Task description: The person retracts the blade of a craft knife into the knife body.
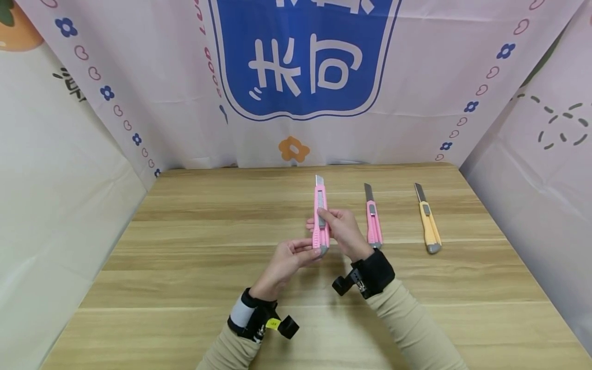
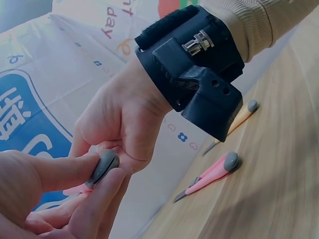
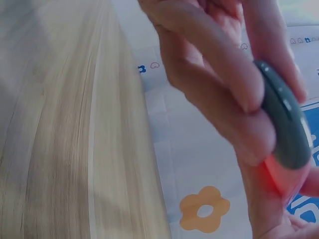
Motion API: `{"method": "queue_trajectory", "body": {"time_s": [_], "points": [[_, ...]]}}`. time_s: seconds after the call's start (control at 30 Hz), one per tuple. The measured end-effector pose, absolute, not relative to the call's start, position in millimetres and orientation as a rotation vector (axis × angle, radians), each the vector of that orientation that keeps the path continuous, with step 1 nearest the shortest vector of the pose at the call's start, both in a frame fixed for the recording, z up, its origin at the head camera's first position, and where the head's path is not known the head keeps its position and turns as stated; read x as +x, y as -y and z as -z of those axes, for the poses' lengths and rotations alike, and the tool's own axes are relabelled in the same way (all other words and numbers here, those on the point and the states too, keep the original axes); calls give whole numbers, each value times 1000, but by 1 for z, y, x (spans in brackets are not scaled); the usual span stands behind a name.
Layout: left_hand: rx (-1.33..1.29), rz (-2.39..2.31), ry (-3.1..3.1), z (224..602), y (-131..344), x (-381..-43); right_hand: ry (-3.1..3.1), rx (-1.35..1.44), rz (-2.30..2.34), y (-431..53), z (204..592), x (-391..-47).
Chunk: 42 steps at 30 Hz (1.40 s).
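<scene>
A pink utility knife [image 1: 320,198] is held upright between both hands above the table, a short length of blade showing at its top. My left hand [image 1: 285,261] pinches its grey end cap [image 2: 105,167] between thumb and fingers. Around the middle of the body, my right hand [image 1: 346,232] grips it, the thumb lying over the slider strip. Right of that hand lies a second pink utility knife [image 1: 373,221] with its blade extended, its lower end close to the right wrist. Farther right is a yellow utility knife [image 1: 429,226], also with blade out.
All of this is over a wood-grain table [image 1: 185,267]. A printed cloth [image 1: 171,103] with a blue emblem hangs along the back edge, and pale cloths stand at both sides. Each wrist wears a black camera strap [image 1: 375,272]. Both exposed blades point toward the back.
</scene>
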State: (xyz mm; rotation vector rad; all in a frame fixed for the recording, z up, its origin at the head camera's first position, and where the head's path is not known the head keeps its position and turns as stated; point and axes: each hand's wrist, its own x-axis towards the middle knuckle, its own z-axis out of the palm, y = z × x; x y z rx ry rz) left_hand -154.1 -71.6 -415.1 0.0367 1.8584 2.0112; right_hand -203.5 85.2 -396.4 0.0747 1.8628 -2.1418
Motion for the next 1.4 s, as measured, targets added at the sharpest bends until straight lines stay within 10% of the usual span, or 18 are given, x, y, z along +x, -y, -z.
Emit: {"method": "queue_trajectory", "body": {"time_s": [1.4], "points": [[-18,-2013,-1886,412,71,-153,-1815,-4,2164,-85,396,-203]]}}
